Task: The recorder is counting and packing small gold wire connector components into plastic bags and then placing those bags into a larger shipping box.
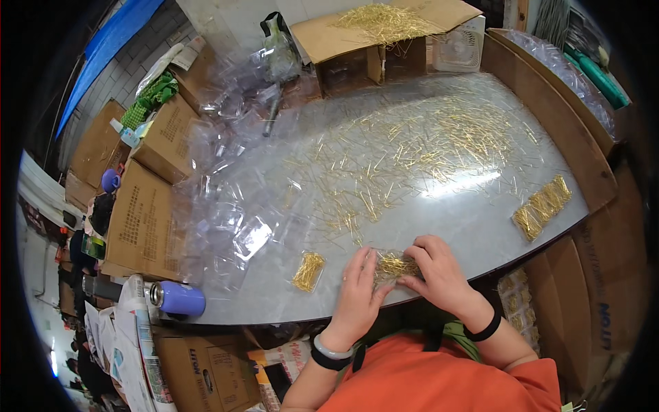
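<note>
Near the front edge of the table, a small clear plastic box of thin gold-coloured pins sits between my two hands. My left hand holds its left end, fingers pointing away from me and thumb toward the box. At the opposite end, my right hand curls its fingers and thumb around the box. Further left stands another clear box filled with gold pins. Beyond my hands, many loose gold pins lie scattered over the grey table.
Empty clear plastic boxes pile up on the left, beside cardboard cartons and a purple flask. Filled boxes stand in a row at right. A cardboard shelf with more pins and a white fan stand behind.
</note>
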A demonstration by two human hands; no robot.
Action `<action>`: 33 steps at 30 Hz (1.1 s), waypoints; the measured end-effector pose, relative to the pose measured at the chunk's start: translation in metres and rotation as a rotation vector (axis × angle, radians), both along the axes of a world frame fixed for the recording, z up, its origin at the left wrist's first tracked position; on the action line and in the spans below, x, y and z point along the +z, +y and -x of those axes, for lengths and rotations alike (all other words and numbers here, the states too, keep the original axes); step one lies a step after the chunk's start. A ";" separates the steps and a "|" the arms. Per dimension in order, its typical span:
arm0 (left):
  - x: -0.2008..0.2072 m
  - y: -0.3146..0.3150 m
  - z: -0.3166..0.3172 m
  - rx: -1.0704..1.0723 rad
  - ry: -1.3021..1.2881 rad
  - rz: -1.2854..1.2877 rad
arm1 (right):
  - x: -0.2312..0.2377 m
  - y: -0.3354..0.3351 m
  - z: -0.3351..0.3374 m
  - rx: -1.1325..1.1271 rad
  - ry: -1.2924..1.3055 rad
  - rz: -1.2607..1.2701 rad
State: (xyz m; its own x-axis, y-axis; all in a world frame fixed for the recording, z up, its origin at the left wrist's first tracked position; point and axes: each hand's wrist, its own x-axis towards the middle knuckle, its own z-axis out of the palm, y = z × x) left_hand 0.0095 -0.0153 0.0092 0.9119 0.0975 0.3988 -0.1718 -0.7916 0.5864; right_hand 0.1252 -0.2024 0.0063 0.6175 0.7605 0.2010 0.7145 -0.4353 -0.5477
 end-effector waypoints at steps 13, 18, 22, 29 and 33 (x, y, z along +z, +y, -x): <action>0.015 0.006 0.002 0.035 0.135 -0.001 | 0.008 0.007 -0.016 0.307 -0.057 -0.119; 0.014 0.001 -0.008 -0.030 0.108 0.123 | 0.010 -0.014 -0.027 0.204 -0.029 -0.149; 0.018 0.002 -0.004 0.103 0.132 -0.098 | 0.019 -0.019 -0.030 0.187 -0.122 -0.134; 0.015 0.011 -0.014 0.129 0.216 -0.171 | 0.009 -0.019 -0.035 0.361 -0.173 -0.117; 0.017 0.015 -0.023 0.028 0.255 -0.249 | 0.010 -0.024 -0.037 0.346 -0.157 -0.146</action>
State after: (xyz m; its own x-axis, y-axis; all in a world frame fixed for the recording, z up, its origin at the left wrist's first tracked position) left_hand 0.0320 -0.0001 0.0265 0.9834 0.0525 0.1736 -0.0209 -0.9180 0.3959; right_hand 0.1618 -0.2259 0.0159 0.2832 0.8744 0.3939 0.8851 -0.0802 -0.4584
